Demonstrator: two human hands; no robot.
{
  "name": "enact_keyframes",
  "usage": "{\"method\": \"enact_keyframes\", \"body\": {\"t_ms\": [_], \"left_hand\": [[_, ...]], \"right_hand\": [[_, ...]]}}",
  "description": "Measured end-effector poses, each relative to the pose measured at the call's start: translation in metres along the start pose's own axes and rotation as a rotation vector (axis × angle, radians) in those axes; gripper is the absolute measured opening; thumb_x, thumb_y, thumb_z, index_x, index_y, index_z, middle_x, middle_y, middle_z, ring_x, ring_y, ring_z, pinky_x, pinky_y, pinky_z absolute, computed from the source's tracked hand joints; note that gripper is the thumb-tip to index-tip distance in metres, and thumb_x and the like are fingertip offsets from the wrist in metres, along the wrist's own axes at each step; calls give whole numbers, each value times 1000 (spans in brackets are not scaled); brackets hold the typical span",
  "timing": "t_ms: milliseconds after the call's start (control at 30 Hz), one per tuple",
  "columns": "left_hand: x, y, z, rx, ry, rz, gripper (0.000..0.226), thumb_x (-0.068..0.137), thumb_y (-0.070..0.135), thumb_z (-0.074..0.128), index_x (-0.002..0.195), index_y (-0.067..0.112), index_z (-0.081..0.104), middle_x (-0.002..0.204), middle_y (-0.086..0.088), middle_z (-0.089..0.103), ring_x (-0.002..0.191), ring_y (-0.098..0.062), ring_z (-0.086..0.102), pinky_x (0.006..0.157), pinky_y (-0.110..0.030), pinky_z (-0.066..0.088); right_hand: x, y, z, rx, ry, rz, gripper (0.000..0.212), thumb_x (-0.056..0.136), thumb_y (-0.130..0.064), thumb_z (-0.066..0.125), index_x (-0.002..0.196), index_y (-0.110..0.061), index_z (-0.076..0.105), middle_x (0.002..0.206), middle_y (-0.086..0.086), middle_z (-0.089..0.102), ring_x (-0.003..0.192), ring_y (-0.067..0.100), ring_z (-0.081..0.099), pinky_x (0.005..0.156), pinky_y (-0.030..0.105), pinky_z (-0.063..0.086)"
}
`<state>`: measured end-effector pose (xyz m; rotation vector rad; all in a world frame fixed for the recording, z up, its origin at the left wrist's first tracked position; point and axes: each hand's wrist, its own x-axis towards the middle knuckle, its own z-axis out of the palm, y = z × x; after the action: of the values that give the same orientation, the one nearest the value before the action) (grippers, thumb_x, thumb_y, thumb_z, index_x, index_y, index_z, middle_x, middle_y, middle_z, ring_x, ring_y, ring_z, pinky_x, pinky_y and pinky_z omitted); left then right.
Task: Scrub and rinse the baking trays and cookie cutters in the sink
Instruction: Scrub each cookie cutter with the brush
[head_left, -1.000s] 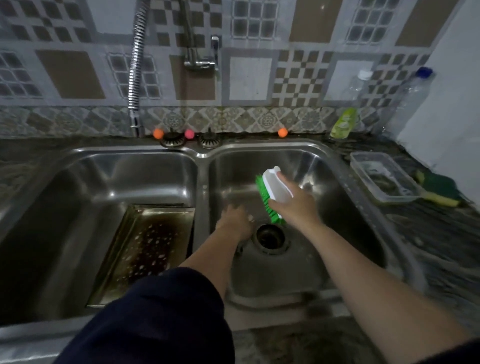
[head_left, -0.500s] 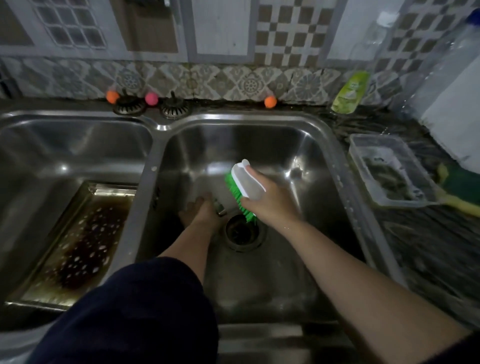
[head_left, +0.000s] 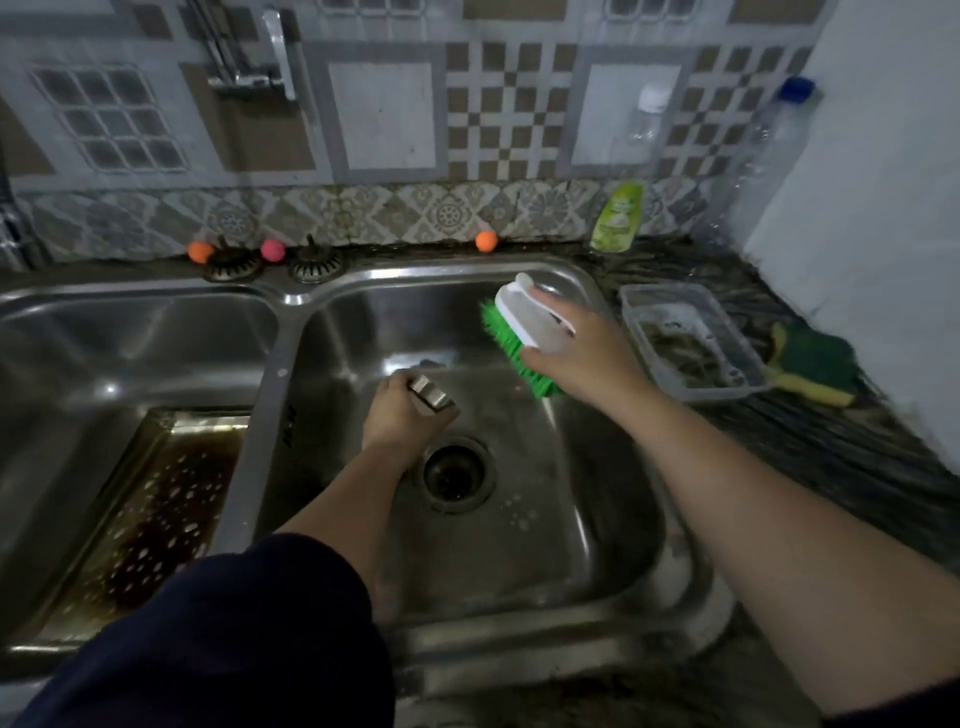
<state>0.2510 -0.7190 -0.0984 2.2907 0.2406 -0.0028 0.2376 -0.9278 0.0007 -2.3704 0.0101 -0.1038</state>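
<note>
Metal cookie cutter (head_left: 429, 398) gripped in left hand (head_left: 402, 415), low in right sink basin (head_left: 597, 519), just above drain (head_left: 454, 474). Right hand (head_left: 576, 353) holds green-bristled scrub brush (head_left: 519, 332), apart from cutter. Baking tray (head_left: 150, 504) lies in left basin. Soap bottle (head_left: 616, 218) label unreadable.

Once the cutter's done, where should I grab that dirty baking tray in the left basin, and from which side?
Probably best to take the baking tray by its raised rim at the far end, reaching down from above with the left hand. It lies low in the left basin, right side hard against the divider, near end hidden by the sleeve. The far rim is the most exposed edge.
</note>
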Motion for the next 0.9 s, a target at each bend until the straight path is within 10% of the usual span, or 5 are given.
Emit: {"method": "enact_keyframes", "body": {"t_ms": [700,900], "left_hand": [[-26,92,33,-506,-112,179,46,77,21,78,116,14,54,86,12,56,76,0,57,59,-3,42],[-23,88,35,-752,-152,-63,29,91,40,59,109,19,54,110,-12,64,99,-26,63,81,-36,46]], "right_hand": [[-3,47,-111,-349,207,247,49,84,-57,55,132,-45,49,128,-2,61,113,27,58,84,34,47],[-36,-6,-72,73,147,23,50,83,-34,70,130,-40,54,94,-17,56,79,2,60,58,17,47]]}}
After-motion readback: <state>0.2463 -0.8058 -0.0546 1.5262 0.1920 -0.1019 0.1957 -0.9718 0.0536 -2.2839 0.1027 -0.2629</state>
